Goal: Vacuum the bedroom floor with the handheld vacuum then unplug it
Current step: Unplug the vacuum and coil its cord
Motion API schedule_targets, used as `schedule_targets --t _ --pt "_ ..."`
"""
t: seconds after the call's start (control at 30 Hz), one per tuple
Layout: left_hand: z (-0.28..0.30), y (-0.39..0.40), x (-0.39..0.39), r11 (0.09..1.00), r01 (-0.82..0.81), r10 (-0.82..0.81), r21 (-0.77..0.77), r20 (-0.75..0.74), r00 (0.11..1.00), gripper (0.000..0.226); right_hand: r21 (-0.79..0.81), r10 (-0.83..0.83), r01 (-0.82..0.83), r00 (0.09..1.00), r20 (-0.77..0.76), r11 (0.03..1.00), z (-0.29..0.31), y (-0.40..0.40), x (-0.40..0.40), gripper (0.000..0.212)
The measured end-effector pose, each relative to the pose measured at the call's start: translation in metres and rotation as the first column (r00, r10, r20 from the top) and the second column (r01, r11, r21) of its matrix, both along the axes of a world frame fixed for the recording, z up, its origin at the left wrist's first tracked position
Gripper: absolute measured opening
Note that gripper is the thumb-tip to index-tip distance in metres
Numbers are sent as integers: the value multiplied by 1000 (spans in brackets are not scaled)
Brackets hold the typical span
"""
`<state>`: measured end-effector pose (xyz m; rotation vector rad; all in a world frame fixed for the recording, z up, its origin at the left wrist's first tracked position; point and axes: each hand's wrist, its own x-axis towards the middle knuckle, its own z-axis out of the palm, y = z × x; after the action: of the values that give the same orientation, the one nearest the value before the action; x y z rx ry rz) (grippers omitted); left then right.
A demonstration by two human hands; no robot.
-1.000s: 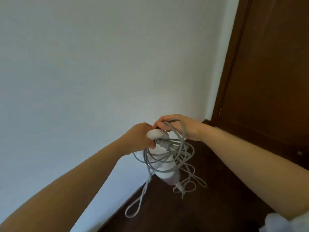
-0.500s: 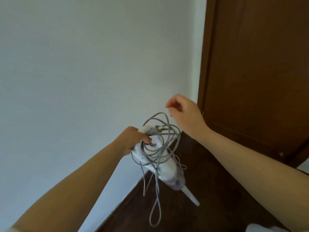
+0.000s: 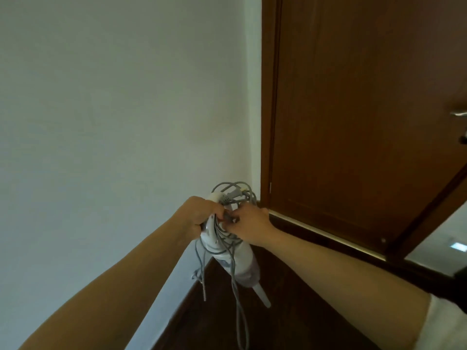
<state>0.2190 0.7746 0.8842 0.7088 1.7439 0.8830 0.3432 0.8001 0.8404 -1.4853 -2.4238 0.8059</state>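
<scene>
On my left a plain white wall (image 3: 113,122) fills most of the view, meeting the dark floor (image 3: 290,311) along a dark skirting strip. My left hand (image 3: 199,214) comes up from the lower left, fingers curled tight round the top handle of the handheld vacuum (image 3: 222,251) — it is held in the air in front of the wall corner, well above the floor. The white body hangs tilted, its pale narrow nozzle pointing down and to the right.

The grey cord (image 3: 228,198) is bundled in loose coils round the handle and upper body; several loops stand up above my hands, and two long strands dangle below, one reaching the bottom edge of the view. The plug (image 3: 236,194) lies across the top of the coils, its prongs pointing right, connected to nothing.

My right hand (image 3: 250,223) reaches in from the lower right and lies against the coils just beside the left hand — its fingertips are hidden among the cord, so I cannot tell whether it pinches a strand or only presses on the bundle.

Further right stands a brown wooden door (image 3: 353,122) in its frame, a metal handle (image 3: 458,113) at the right edge.
</scene>
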Motion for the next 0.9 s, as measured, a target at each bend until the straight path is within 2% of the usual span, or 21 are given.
schedule_targets --t 0.1,0.23,0.37,0.53,0.6,0.67,0.77,0.9 --pt "-1 43 -4 1000 19 -19 5 8 1000 12 -10 -43 44 998 47 999 3 41 -9 28" --pt "-8 92 -8 997 71 -71 8 -48 996 14 -131 4 -9 999 -36 991 10 83 -5 38" --pt "-14 137 3 986 166 -166 -14 -125 978 9 -200 26 -31 999 -29 979 17 125 17 27" --pt "-24 201 19 986 157 -167 -59 -246 955 15 -2 111 -113 972 206 994 30 186 35 25" --pt "-31 224 29 987 137 -156 -87 -273 949 13 26 126 -132 978 163 991 32 215 47 22" --pt "-36 249 41 983 148 -174 -109 -300 938 15 -35 228 -225 971 79 974 41 250 67 17" --pt "-37 282 55 970 192 -234 -146 -366 901 18 -162 304 -310 951 -60 937 58 301 93 23" --pt "-36 317 67 949 244 -311 -200 -465 829 32 11 401 -401 914 -57 916 68 357 87 26"
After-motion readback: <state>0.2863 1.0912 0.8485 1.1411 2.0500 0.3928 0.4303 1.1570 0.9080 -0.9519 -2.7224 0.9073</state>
